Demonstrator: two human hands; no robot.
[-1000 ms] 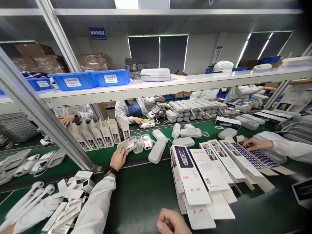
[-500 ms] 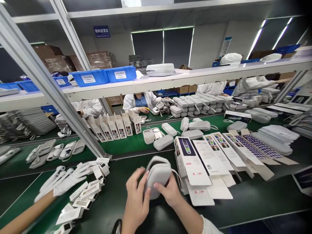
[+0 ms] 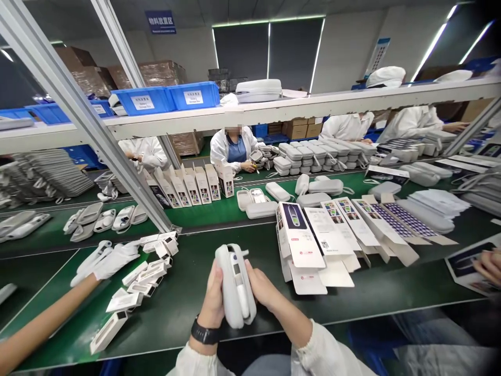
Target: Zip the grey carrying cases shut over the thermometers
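I hold a grey zip case [image 3: 235, 284] upright on its edge, half open, over the near green table [image 3: 188, 292]. A white thermometer sits inside it. My left hand [image 3: 213, 300], with a black watch on the wrist, grips the case's left shell. My right hand [image 3: 264, 287] presses the right shell with the fingers wrapped round it. Just to the right lies a row of flat white product boxes [image 3: 309, 243], overlapping each other.
A co-worker's white-gloved hand [image 3: 111, 258] rests at the left by a heap of white card inserts [image 3: 133, 284]. Another person's hand [image 3: 487, 263] shows at the right edge. Open cases [image 3: 254, 201] and upright boxes [image 3: 191, 185] stand on the green belt beyond. A slanted metal post [image 3: 90, 125] crosses the left.
My left hand came back from the belt with the case. Both hands took hold of it and turned it on edge, now part open with the thermometer showing.
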